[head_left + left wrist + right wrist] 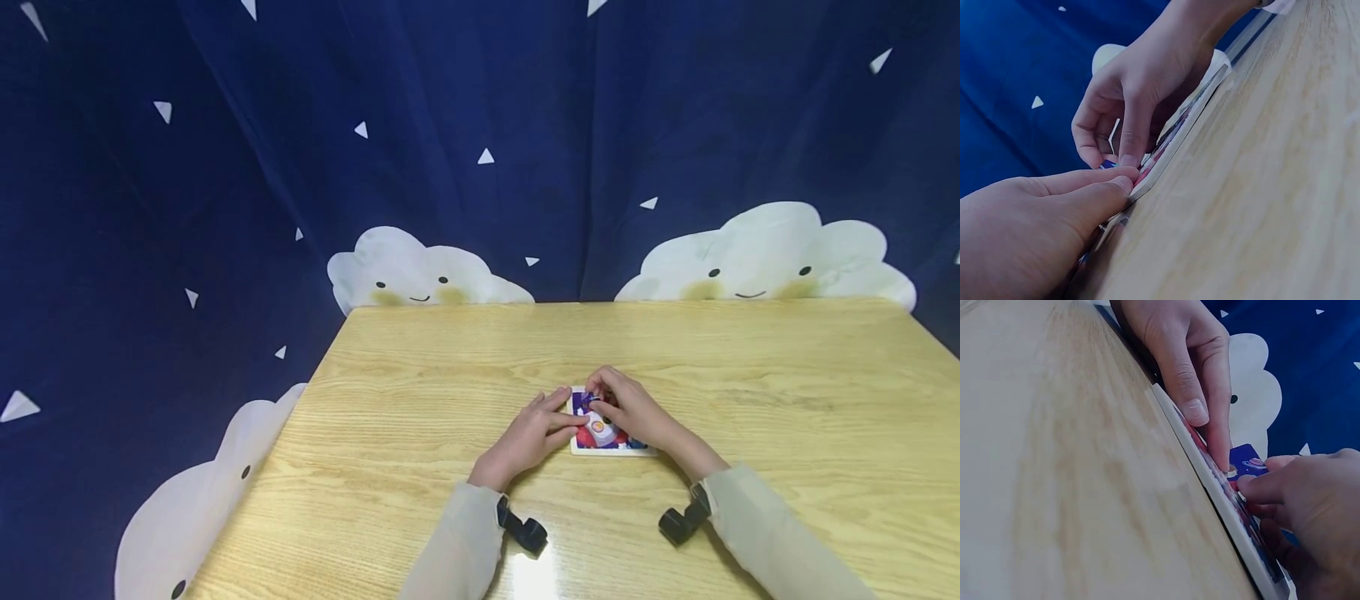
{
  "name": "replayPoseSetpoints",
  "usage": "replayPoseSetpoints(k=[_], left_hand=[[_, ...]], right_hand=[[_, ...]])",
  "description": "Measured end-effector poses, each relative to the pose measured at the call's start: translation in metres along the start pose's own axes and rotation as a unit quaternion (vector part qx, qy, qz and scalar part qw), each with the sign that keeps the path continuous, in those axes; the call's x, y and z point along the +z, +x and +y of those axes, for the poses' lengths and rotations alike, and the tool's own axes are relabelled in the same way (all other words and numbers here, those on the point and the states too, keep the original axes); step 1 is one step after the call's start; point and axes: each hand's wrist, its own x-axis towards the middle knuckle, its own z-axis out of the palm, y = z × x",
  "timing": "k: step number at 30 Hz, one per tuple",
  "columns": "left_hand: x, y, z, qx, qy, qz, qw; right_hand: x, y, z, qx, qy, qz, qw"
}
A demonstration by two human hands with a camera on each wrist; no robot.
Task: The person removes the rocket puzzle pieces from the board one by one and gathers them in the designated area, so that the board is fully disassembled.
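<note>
A small puzzle board (611, 452) with a pale rim and a red, white and purple space picture lies flat on the table. My left hand (525, 437) rests on its left side, fingers stretched out over the picture; in the right wrist view the left forefinger touches it. My right hand (637, 412) comes over the board from the right. Between thumb and fingers it pinches a purple puzzle piece (1246, 459) printed with a ringed planet, tilted up from the board. In the left wrist view my right hand (1147, 75) hides most of that piece.
The light wooden table (420, 375) stretches out around the board. Behind it and to the left hangs a dark blue curtain (450, 100) with white triangles and smiling clouds. A black camera (528, 533) is strapped to each wrist.
</note>
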Motion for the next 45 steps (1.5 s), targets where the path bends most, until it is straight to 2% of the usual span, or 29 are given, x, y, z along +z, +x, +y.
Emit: replayPoseSetpoints(k=[8,19,29,35,45], left_hand=[[0.002,-0.001,-0.001,-0.004,0.000,-0.001,1.0000],[0.000,-0.001,-0.001,-0.009,-0.007,-0.005,0.9999],[-0.001,0.000,0.002,-0.016,0.003,-0.005,0.9999],[-0.002,0.001,0.002,-0.022,-0.007,-0.007,0.9997],[0.000,0.000,-0.001,-0.003,0.006,0.003,1.0000]], right_hand=[[0.003,-0.004,0.001,-0.005,0.011,0.010,0.9999],[0.001,0.000,-0.001,0.065,0.031,0.009,0.9973],[-0.003,0.002,-0.001,0.087,0.051,0.021,0.9946],[-0.006,0.003,0.000,0.097,0.063,0.017,0.9931],[-0.009,0.001,0.000,0.127,0.086,0.015,0.9881]])
